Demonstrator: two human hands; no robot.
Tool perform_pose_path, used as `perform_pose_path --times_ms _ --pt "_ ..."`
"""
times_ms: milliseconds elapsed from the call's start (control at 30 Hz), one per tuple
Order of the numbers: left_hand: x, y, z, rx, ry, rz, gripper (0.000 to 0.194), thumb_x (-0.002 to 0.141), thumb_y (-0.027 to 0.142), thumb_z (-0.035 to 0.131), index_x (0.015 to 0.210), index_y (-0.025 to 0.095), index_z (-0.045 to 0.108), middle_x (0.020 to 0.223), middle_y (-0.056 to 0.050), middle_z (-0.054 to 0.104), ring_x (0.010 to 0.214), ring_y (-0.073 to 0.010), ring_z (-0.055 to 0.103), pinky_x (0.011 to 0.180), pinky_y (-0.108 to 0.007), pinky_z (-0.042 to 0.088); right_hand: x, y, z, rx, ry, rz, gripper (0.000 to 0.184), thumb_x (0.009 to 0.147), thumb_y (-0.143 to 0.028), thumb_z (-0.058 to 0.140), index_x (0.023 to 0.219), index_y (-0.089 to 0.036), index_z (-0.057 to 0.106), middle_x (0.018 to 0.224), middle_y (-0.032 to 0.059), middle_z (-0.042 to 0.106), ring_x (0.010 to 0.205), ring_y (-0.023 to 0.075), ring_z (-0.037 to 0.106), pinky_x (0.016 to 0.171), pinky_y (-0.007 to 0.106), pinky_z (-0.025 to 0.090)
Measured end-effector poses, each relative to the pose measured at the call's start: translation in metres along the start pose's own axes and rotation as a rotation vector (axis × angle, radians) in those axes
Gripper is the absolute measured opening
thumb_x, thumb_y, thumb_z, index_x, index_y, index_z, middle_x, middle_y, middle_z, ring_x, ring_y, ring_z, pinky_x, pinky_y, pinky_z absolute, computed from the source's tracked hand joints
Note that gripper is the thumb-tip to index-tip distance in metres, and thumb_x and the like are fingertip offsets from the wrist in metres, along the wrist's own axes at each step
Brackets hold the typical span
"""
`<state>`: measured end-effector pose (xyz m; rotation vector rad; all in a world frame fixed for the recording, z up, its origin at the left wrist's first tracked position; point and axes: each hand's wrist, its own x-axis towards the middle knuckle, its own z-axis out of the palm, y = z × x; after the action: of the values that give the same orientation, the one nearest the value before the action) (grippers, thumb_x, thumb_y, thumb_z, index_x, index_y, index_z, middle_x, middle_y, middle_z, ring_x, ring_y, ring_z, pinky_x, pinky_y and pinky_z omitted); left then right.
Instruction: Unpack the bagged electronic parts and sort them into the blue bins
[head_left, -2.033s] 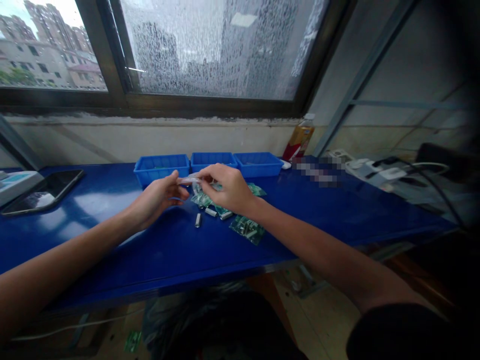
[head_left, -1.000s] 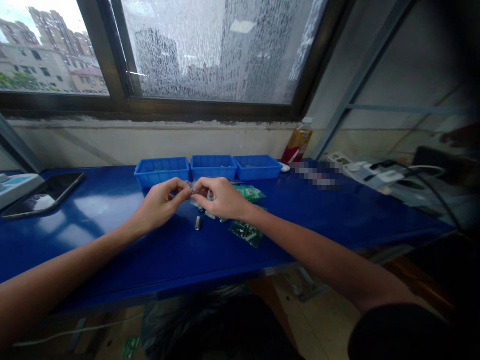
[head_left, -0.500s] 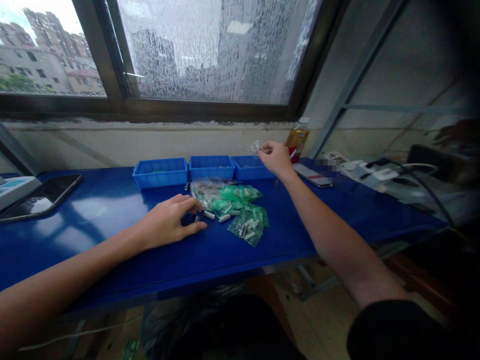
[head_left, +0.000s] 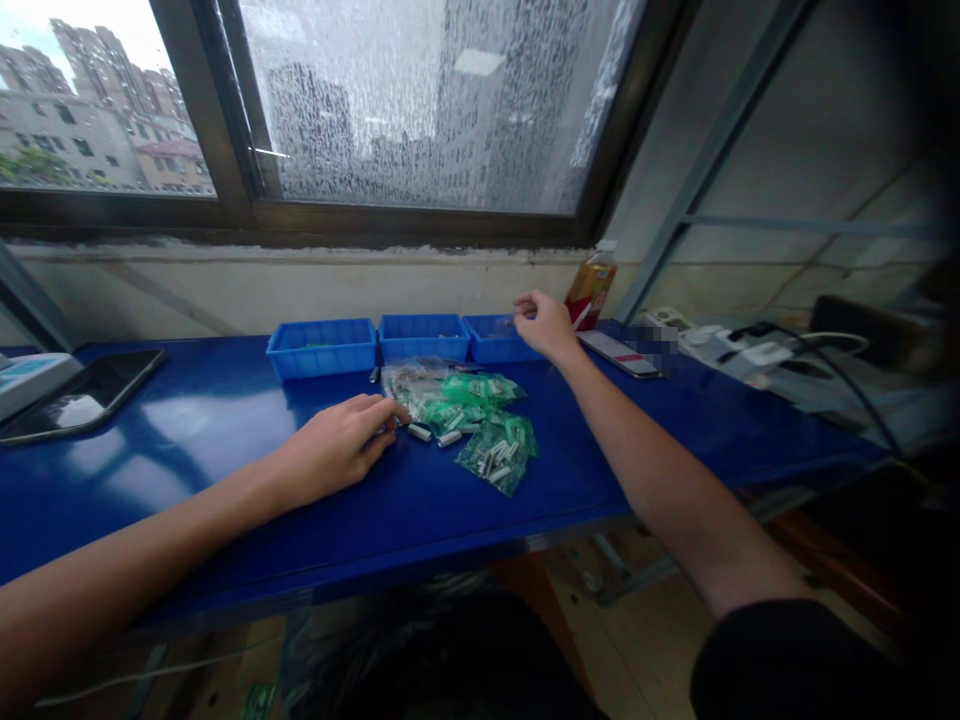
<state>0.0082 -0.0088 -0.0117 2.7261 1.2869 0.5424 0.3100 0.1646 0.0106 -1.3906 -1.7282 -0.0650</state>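
Observation:
My left hand (head_left: pixel 349 440) rests low on the blue table, its thumb and fingers closed where a small silver metal cylinder stood; the fingers mostly hide it. Just to the right lie two similar metal cylinders (head_left: pixel 419 432). Beside them is a pile of clear and green plastic bags (head_left: pixel 461 395), and a nearer bag (head_left: pixel 499 455) holds several metal cylinders. My right hand (head_left: pixel 546 325) hovers over the right blue bin (head_left: pixel 499 348), fingers slightly parted. A small blurred piece shows below its fingertips, seemingly apart from them.
The middle blue bin (head_left: pixel 424 348) and left blue bin (head_left: pixel 322 360) stand in line along the wall. A drink bottle (head_left: pixel 591 290) and a phone (head_left: pixel 622 352) are at the right. A dark tablet-like device (head_left: pixel 82 395) lies left. Chargers and cables (head_left: pixel 765 350) cover the far right.
My hands have parted. The right carried a clear plastic piece to the right bin and its fingers have loosened. My left hand moved down and closed around the standing metal cylinder.

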Motion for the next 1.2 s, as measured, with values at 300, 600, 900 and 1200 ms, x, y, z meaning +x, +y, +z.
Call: perform_pose_path --times_ms 300,600,900,1200 --pt "0.004 -0.001 -0.004 -0.191 0.287 -0.066 0.023 0.087 0.023 0.043 0.109 0.019 0.048 0.096 -0.006 0.062 0.086 -0.0169 0.06 0.073 -0.031 0.051 -0.039 -0.074 0.006 0.143 -0.101 -0.256 0.019 0.077 -0.021 0.047 0.086 -0.015 0.063 0.075 0.0051 0.065 0.07 0.0164 0.058 0.071 0.029 0.043" --pt "0.007 0.0 -0.003 -0.622 0.499 -0.085 0.042 0.082 0.019 0.054 0.119 0.022 0.033 0.099 -0.002 0.047 0.07 -0.0084 0.059 0.066 -0.026 0.051 -0.094 -0.141 0.004 0.273 -0.342 -0.894 0.02 0.079 -0.022 0.052 0.098 -0.014 0.057 0.086 0.0065 0.06 0.082 0.0174 0.051 0.077 0.031 0.039" --pt "0.008 0.001 -0.002 -0.814 0.463 -0.161 0.054 0.075 0.022 0.062 0.118 0.025 0.029 0.09 0.002 0.048 0.072 -0.0094 0.059 0.07 -0.028 0.051 -0.095 -0.14 0.009 0.208 -0.403 -0.911 0.009 0.085 -0.022 0.048 0.087 -0.016 0.054 0.081 0.0049 0.056 0.078 0.0166 0.047 0.073 0.03 0.037" --pt "0.011 -0.002 -0.003 -0.854 0.464 -0.129 0.054 0.075 0.02 0.062 0.119 0.024 0.03 0.077 0.005 0.051 0.071 -0.0096 0.057 0.073 -0.029 0.05 -0.093 -0.14 0.007 0.199 -0.404 -0.903 0.007 0.085 -0.021 0.048 0.084 -0.016 0.052 0.078 0.0041 0.053 0.076 0.0163 0.045 0.07 0.03 0.036"
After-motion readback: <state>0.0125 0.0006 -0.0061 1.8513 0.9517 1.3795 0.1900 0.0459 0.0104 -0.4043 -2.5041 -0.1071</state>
